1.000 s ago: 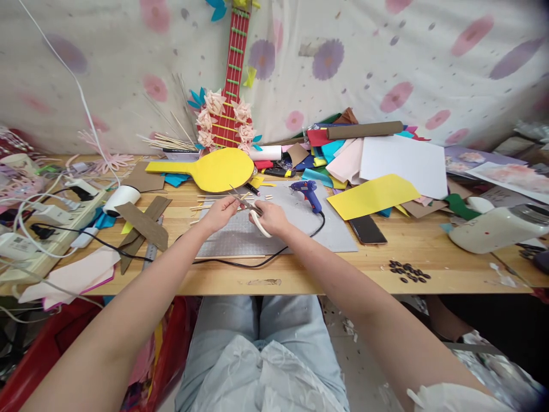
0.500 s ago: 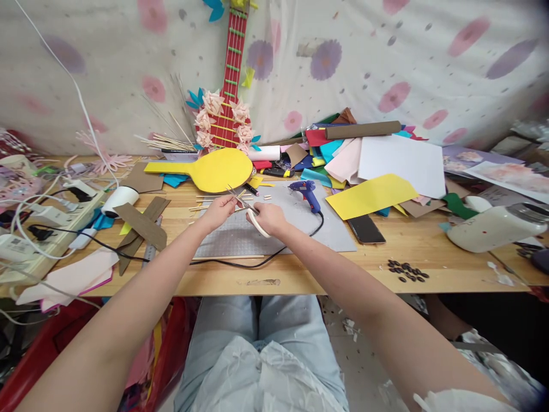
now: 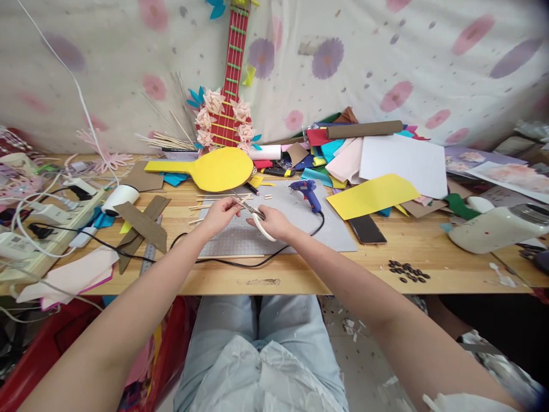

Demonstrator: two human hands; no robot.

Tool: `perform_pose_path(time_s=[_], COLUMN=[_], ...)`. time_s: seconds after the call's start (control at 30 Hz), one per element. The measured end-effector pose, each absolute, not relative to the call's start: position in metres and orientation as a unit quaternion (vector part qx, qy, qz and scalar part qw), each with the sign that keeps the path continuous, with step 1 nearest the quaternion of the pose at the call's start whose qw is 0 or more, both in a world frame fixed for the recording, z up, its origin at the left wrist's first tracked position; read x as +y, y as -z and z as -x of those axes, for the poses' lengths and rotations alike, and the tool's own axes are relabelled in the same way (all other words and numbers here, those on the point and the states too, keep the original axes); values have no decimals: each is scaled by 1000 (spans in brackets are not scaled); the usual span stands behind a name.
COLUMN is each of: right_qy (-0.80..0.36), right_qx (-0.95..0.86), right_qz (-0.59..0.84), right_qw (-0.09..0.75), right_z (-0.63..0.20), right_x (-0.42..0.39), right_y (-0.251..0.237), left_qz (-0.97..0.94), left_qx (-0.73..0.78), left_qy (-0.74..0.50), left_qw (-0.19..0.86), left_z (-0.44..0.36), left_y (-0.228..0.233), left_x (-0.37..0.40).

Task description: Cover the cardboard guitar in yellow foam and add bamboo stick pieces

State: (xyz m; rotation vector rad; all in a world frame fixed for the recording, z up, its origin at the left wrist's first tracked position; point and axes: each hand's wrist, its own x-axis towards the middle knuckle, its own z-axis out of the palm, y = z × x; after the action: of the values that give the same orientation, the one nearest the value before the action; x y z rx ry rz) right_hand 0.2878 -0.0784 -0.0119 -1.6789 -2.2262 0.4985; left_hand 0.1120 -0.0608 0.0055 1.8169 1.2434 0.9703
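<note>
Head view: stick [image 3: 238, 201] (mostly hidden) between fingers [image 3: 231, 207].

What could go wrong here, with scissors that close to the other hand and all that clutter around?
The left hand pinches a thin wooden stick right at the blades of the scissors in the right hand, so a fingertip might get nipped. A cut piece may fly off among the loose sticks on the grey mat. The glue gun and its black cord lie near the right forearm and might get snagged.
</note>
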Motion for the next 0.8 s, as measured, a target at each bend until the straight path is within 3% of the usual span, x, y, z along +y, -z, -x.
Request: perform_pose_path(time_s=[0.8], right_qy=[-186], right_qx=[-772], right_qz=[590], right_qw=[144], right_z=[-272], right_x=[-76], right_y=[-1], left_qz=[-679], left_qx=[481], left_qy=[-439], left_qw=[339], left_z=[-109], left_y=[0], left_x=[-59])
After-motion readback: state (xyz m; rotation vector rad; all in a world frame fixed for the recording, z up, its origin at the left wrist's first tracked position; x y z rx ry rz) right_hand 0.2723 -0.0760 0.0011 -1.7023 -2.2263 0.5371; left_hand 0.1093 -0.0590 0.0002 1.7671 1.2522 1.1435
